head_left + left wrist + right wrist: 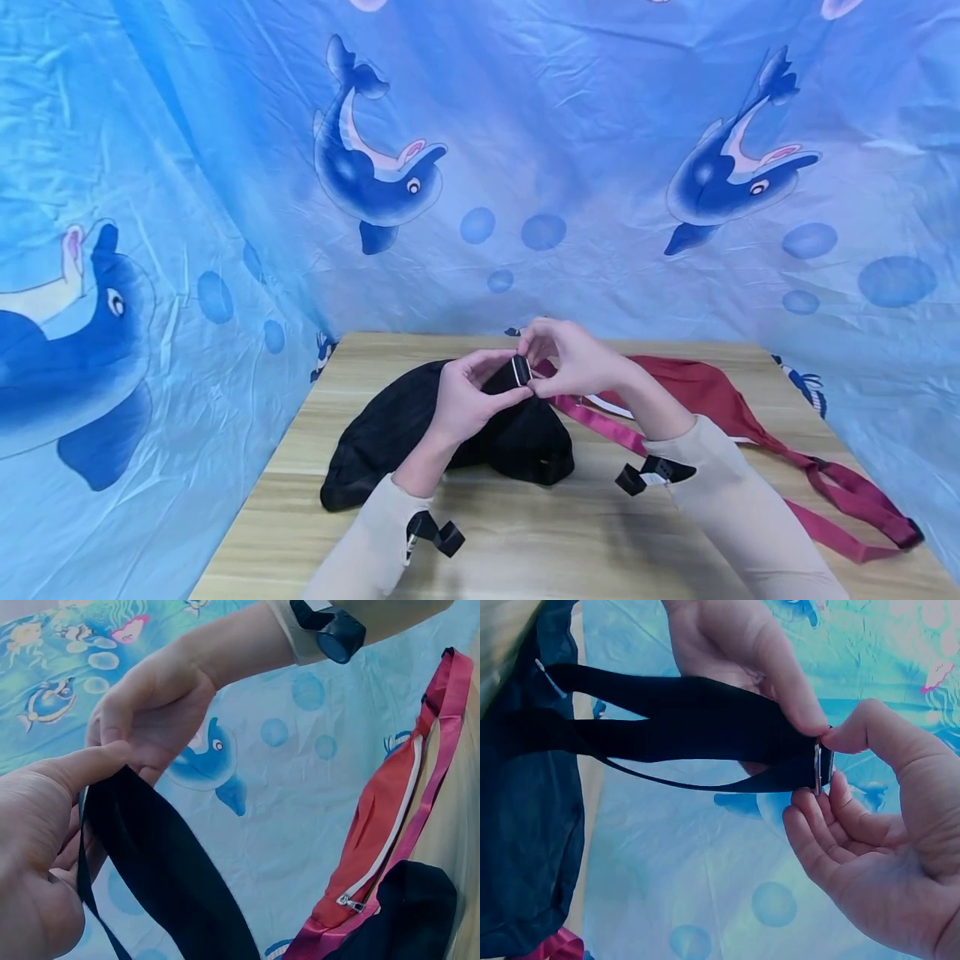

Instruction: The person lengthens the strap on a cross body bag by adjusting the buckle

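Observation:
A black bag [390, 425] of soft fabric lies on the table beneath both hands. From it rises a wide black strap [697, 724], raised above the tabletop. A thin metal-edged buckle or slider [818, 765] crosses the strap's upper end. My left hand [465, 400] grips the strap just below this piece, thumb along the near side. With thumb and fingertips my right hand [573, 358] pinches the buckle end from the other side. The fingers of the two hands nearly meet there. How the strap threads through the piece is not clear.
To the right lies a red waist bag [682, 383] with a white zip and a pink-red strap [847, 500], which trails toward the table's right edge. The wooden table [540, 533] stands against a blue dolphin-print curtain [562, 150] at the back and sides.

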Tool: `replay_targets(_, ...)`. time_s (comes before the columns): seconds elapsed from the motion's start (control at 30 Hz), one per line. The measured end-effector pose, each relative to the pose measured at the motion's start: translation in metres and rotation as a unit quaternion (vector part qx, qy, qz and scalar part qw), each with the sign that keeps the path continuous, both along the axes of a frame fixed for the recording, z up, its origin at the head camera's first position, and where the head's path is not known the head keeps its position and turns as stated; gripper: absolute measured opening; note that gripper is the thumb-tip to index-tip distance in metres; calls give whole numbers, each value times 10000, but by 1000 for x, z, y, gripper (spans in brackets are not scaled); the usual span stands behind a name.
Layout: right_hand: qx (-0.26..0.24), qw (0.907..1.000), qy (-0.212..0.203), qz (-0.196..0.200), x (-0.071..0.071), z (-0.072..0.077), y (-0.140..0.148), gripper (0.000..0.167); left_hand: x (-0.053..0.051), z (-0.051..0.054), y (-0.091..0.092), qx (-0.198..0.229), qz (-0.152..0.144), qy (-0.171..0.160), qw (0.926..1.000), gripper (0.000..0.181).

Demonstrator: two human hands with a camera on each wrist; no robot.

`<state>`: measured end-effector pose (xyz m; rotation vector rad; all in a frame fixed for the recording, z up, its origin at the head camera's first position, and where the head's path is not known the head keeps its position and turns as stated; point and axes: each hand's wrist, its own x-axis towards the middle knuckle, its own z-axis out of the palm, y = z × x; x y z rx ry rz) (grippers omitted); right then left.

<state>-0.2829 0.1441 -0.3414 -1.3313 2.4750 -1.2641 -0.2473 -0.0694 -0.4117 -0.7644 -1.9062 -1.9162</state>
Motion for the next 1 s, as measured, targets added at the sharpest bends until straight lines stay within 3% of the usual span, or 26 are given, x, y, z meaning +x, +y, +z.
replay_targets(0.2,-191,9983,-547,66,1,4,-5,34,0,-1,4,-99,368,281,9989,49)
replay_targets(0.4,-432,9958,-806,23,2,5,-6,32,-2,-1,1,322,-41,97,9994,49)
replay_targets(0.5,-528,9956,-769,8,1,4,-6,37,-2,-2,1,379,-140,38,9992,46)
replay_targets(0.67,-619,9969,-489,-48,0,3,-5,38,-3,0,1,171,149,221,9995,45)
replay_targets(0.8,-1095,9939,-132,-72,0,5,-1,34,-4,1,2,152,317,182,9992,43)
replay_targets(0.9,-1475,9890,-105,10,0,6,2,36,-4,0,1,149,377,52,9992,43)
replay_targets(1.0,-1416,9896,-199,131,-1,6,3,42,-3,0,0,117,395,-23,9991,43)
